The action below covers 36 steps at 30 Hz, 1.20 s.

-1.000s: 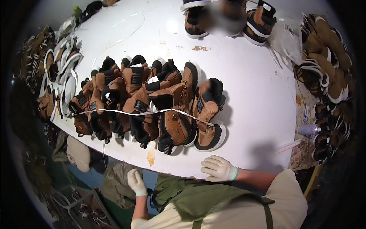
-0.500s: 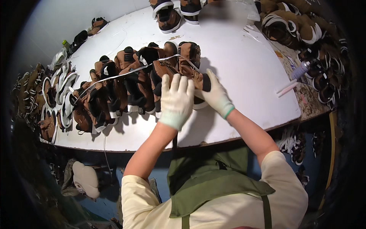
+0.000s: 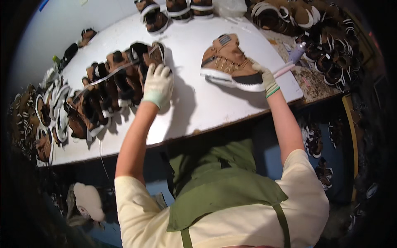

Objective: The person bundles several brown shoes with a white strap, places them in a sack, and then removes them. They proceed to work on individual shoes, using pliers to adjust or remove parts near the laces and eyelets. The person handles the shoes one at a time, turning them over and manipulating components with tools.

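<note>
My right hand (image 3: pixel 266 78), in a white knit glove with a green cuff, grips a brown high-top shoe (image 3: pixel 231 64) by its black toe. The shoe is held tilted above the white table, its white sole toward me. My left hand (image 3: pixel 158 84), gloved too, has its fingers curled over the shoe (image 3: pixel 151 56) at the right end of a packed row of brown and black shoes (image 3: pixel 109 89). A thin white cord (image 3: pixel 111 75) runs across the tops of that row. How far the left fingers wrap round the end shoe is partly hidden.
The white table (image 3: pixel 198 111) has several shoes (image 3: pixel 178 10) at its far edge. White shoe parts (image 3: pixel 58 103) are heaped at the left. Brown shoe pieces (image 3: pixel 326 53) pile up at the right, beside a bottle (image 3: pixel 297 51) and a pink-and-white stick (image 3: pixel 284 69).
My right hand has lifted the shoe from the right end of the row and carried it rightward. My left hand has shifted left with the view and stays at the row.
</note>
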Motion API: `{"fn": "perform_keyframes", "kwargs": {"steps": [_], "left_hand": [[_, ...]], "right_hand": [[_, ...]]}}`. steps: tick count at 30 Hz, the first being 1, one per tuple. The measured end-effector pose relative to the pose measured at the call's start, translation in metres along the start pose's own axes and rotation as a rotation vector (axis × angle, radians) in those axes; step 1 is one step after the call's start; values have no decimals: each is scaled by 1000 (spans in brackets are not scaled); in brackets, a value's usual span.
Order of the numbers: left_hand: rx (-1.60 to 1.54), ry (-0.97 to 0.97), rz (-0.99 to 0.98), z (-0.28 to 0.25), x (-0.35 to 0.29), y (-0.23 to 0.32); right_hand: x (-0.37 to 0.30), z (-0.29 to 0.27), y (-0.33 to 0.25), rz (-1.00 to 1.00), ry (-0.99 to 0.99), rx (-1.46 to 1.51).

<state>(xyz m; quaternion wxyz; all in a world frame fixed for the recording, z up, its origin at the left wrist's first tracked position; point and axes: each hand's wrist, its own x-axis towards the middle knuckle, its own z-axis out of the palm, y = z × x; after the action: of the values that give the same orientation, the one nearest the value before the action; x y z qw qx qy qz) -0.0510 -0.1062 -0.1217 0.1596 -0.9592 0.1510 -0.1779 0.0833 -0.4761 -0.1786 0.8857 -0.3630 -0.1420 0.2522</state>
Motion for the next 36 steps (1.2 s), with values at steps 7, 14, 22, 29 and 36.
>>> {"fn": "perform_keyframes", "kwargs": {"steps": [7, 14, 22, 29, 36], "left_hand": [[-374, 440, 22, -29, -51, -26], [-882, 448, -100, -77, -59, -30], [-1399, -31, -160, -51, -8, 35], [-1522, 230, -181, -31, 16, 55], [-1648, 358, -534, -47, 12, 61]], "right_hand": [[-42, -34, -8, 100, 211, 1], [-50, 67, -15, 70, -135, -238], [-8, 82, -16, 332, -412, -304], [57, -11, -38, 211, -39, -371], [-69, -9, -22, 101, 319, -188]]}}
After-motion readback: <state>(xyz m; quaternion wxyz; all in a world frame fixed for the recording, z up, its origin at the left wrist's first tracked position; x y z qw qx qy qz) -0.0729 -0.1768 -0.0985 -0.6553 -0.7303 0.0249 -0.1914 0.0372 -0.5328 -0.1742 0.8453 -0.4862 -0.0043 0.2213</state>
